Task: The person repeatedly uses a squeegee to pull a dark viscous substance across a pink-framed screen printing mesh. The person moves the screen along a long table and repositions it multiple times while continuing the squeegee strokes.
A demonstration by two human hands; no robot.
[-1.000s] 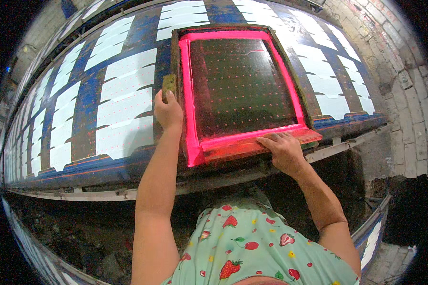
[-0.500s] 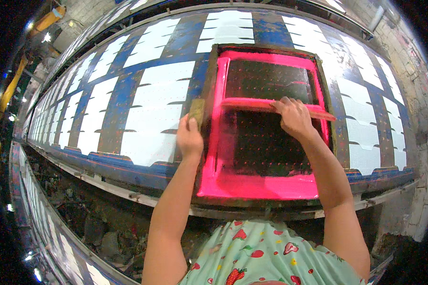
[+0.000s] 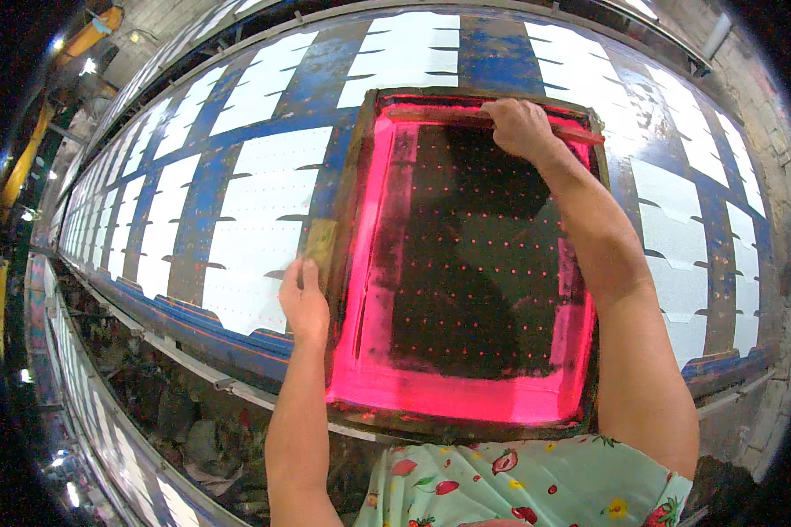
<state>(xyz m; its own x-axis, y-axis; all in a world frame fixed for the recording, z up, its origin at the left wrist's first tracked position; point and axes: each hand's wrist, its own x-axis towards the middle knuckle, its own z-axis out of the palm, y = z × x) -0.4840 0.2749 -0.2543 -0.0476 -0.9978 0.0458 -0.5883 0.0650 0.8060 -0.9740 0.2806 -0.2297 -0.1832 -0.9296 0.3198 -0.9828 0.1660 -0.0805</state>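
pink-inked screen frame (image 3: 466,263): left hand (image 3: 303,303) grips its side, right hand (image 3: 520,126) clutches squeegee (image 3: 448,114).

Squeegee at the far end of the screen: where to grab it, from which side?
Take the squeegee by its long wooden handle, near mid-length, coming from above on the near side. It lies crosswise along the far rail of the pink-edged frame. The right hand grips it that way; the left hand rests on the frame's left rail.

Printing screen (image 3: 466,263) on long table (image 3: 492,57), squeegee (image 3: 448,114) at its far end, fabric panels (image 3: 264,220) left of it
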